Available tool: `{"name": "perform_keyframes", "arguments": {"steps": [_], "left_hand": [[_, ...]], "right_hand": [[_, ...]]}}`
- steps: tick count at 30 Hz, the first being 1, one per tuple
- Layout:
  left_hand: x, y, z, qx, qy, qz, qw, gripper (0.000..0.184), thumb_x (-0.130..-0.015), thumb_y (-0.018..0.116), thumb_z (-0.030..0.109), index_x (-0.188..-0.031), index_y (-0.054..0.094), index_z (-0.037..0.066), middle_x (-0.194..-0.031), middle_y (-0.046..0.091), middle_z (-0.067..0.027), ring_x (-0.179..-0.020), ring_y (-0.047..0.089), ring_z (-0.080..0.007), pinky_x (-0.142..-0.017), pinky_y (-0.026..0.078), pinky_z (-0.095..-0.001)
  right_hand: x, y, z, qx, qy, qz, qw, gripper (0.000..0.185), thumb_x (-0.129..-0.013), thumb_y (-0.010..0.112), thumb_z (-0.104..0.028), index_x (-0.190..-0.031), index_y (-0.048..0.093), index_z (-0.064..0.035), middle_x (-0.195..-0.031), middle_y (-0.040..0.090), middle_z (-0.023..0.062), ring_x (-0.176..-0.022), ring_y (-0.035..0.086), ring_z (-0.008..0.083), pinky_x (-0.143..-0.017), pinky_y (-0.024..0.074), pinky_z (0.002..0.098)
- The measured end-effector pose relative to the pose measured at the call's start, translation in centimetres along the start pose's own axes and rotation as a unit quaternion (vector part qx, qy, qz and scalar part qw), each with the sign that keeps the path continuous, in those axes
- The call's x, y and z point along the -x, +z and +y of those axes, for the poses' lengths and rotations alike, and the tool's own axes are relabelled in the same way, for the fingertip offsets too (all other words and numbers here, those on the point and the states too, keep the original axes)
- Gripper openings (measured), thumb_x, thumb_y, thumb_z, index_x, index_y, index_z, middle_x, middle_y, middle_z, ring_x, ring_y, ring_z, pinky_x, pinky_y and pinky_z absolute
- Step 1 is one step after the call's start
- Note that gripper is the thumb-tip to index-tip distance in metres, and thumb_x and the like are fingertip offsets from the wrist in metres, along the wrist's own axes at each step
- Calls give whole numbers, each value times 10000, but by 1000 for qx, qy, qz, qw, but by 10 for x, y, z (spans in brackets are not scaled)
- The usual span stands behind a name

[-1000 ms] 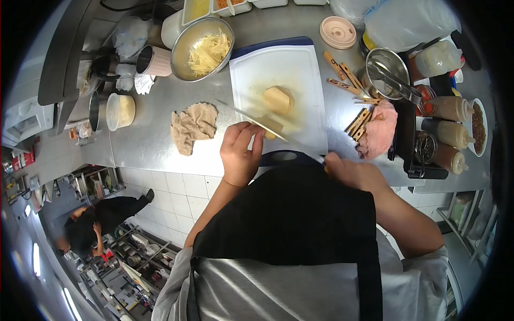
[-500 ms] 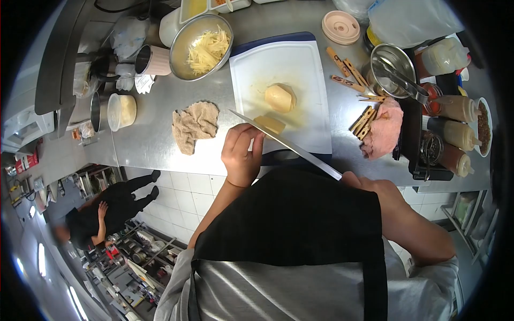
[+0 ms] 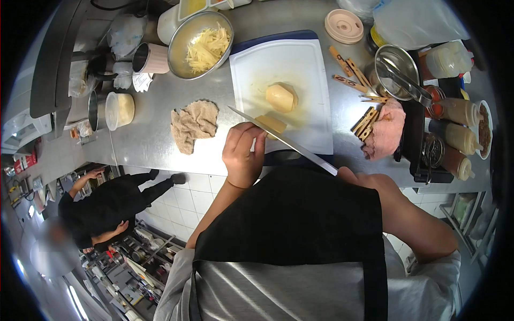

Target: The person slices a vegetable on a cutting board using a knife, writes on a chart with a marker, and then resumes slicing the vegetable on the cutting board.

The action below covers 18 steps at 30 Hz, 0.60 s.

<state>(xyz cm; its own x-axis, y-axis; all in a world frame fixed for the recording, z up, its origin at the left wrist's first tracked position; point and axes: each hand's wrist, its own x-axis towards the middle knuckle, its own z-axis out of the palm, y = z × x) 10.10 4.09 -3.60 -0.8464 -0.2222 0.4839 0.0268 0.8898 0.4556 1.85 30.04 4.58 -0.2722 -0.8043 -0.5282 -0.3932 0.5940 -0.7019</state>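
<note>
On the white cutting board (image 3: 310,80) lie a peeled yellow piece (image 3: 281,97) and, nearer me, a cut yellow piece (image 3: 272,124). My left hand (image 3: 243,152) grips the near piece, its fingers bent together at the board's left edge. The long knife (image 3: 300,149) is in my right hand (image 3: 354,177), its blade slanting across the near piece close to my left fingertips. The handle is hidden in my fist. Thin yellow strips (image 3: 206,49) fill part of a metal bowl (image 3: 174,53) beyond the board's left corner.
Left of the board lies a brown cloth (image 3: 194,125). Clothespins (image 3: 350,83), a pink cloth (image 3: 385,131), a metal pot with tongs (image 3: 396,72) and sauce bottles (image 3: 455,136) stand on the right. A co-worker in black (image 3: 107,206) is at the far left.
The knife has slowed from a blurred stroke and now lies steady over the near piece, with my right hand farther right and lower. The co-worker has moved, with arms now spread.
</note>
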Motion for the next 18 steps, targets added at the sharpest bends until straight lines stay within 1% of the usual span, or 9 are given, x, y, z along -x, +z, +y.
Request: {"name": "perform_keyframes", "arguments": {"steps": [5,8,10,12,14,17,18], "left_hand": [[0,0,-1,-8,-1,-1,1000,171,-667,761,-3,-792,652,40,-854,650,-93,-759,635,-238,-673,512,-302],[-1,0,0,-9,-4,-4,1000,169,-669,760,-2,-794,654,41,-853,650,-92,-757,635,-236,-669,513,-301],[-1,0,0,-10,-4,-6,1000,169,-670,758,-3,-797,658,43,-852,651,-90,-757,636,-235,-669,514,-300],[-2,0,2,3,0,-6,1000,171,-675,721,-33,-807,638,37,-854,627,-95,-768,611,-253,-672,505,-325],[-2,1,2,13,5,-6,1000,176,-678,702,-49,-814,629,34,-855,616,-96,-774,600,-262,-673,501,-337],[-2,0,0,18,8,-9,1000,181,-680,700,-53,-822,630,34,-855,617,-96,-772,600,-261,-675,502,-336],[-2,0,0,18,7,-11,1000,182,-681,699,-55,-825,631,34,-855,618,-97,-771,601,-262,-676,502,-336]], "right_hand": [[-15,2,0,-26,-1,5,1000,304,-837,509,-276,-1020,399,-60,-735,598,175,-746,600,410,-630,445,482],[-24,7,7,-36,-23,18,999,302,-841,500,-269,-1032,398,-58,-753,604,176,-756,599,416,-626,446,479],[-31,19,17,-16,-61,61,996,301,-843,497,-264,-1034,396,-54,-773,616,176,-778,604,419,-637,455,477],[-42,27,22,8,-59,65,996,294,-844,494,-256,-1025,395,-47,-786,625,179,-796,608,423,-648,464,481],[-61,26,19,38,-18,29,999,279,-845,490,-245,-1005,396,-37,-791,632,186,-810,613,428,-660,471,490],[-74,14,6,41,0,8,999,256,-833,499,-210,-980,402,-24,-789,630,216,-802,620,428,-666,476,503],[-78,12,6,20,-9,19,1000,252,-829,504,-201,-974,403,-21,-778,628,221,-791,622,425,-657,476,505]]}}
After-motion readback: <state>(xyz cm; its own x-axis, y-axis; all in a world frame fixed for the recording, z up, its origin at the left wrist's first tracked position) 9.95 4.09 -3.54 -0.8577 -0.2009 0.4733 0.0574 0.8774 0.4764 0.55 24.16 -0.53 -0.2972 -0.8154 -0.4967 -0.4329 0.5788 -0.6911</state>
